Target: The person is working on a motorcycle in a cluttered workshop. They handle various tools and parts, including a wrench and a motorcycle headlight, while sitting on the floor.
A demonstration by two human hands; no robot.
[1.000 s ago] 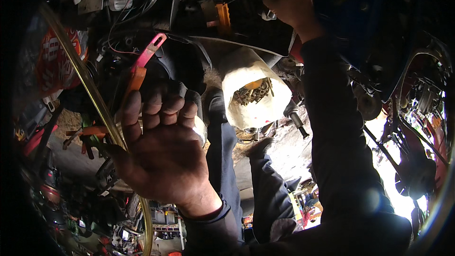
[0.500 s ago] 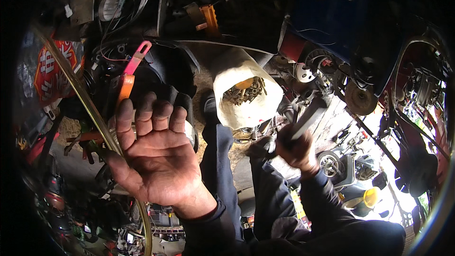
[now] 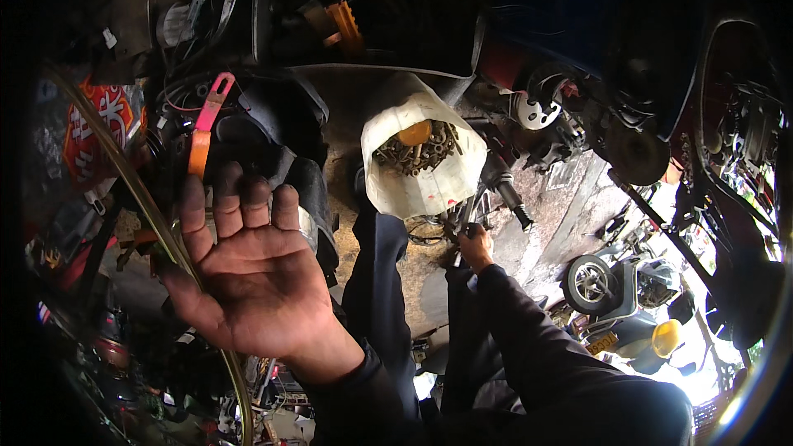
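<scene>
your left hand [image 3: 256, 289], left of centre in the frame, is palm up, fingers loosely spread, holding nothing. your right hand [image 3: 476, 248], just right of centre, is curled low among thin metal pieces [image 3: 469, 213]; you can't tell from here whether it grips one. those pieces lie right under the white container [image 3: 429, 194] of bolts [image 3: 413, 157], so an upward jerk could knock its rim and spill them. glare at lower right could hide a sharp edge from you. the yellowish tube [image 3: 140, 182] passes behind your left thumb; a careless sweep might snag it.
</scene>
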